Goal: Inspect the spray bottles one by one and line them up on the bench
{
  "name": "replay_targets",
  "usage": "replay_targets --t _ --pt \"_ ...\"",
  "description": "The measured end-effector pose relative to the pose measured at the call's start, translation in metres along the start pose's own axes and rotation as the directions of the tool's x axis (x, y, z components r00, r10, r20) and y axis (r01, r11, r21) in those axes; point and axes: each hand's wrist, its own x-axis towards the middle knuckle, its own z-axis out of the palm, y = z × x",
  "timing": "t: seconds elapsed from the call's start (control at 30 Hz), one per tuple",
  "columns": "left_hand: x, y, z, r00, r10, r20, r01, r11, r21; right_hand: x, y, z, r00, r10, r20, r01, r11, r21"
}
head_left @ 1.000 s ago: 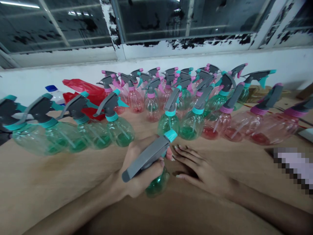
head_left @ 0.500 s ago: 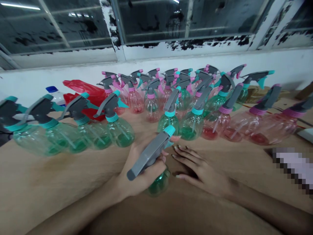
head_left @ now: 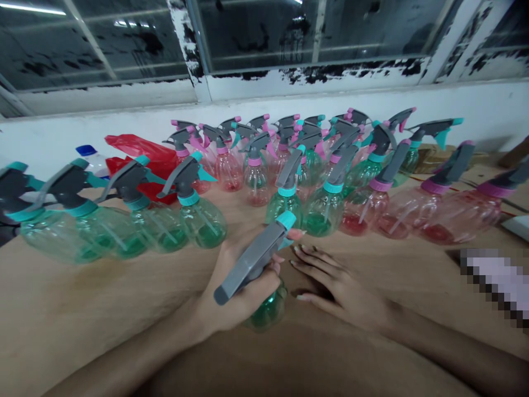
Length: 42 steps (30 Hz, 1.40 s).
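Dark window panes (head_left: 256,33) in flaking white frames run above a white wall (head_left: 475,105); beneath them a brown table (head_left: 82,309) carries many plastic spray bottles. At far left stands a row of green bottles (head_left: 165,223) with grey trigger heads and teal collars, shoulder to shoulder. Behind this row, against the wall, are a white bottle (head_left: 91,157) with a blue cap and a crumpled red bag (head_left: 140,151).

At centre front, the person's left hand (head_left: 235,289) is wrapped around the neck of a green spray bottle (head_left: 266,309), fingers closed under its grey trigger head. The bottle leans, its teal nozzle pointing away toward the wall. Whether its base touches the table cannot be told.

Just to the right, the right hand (head_left: 334,286) lies flat on the table, fingers spread and holding nothing, fingertips close beside the held bottle.

Behind both hands stands a dense cluster of pink and green bottles (head_left: 289,165). Further right, pink bottles (head_left: 417,212) line up, and a blurred patch (head_left: 496,281) lies near the table's right edge.
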Motion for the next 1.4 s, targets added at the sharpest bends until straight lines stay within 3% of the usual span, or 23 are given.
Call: replay_targets --t 1.4 --pt "0.0002 -0.0007 -0.0006 1.0 0.007 0.021 -0.007 1.0 -0.028 0.0014 -0.003 -0.0038 0.998 0.026 0.058 -0.023 0.999 -0.048"
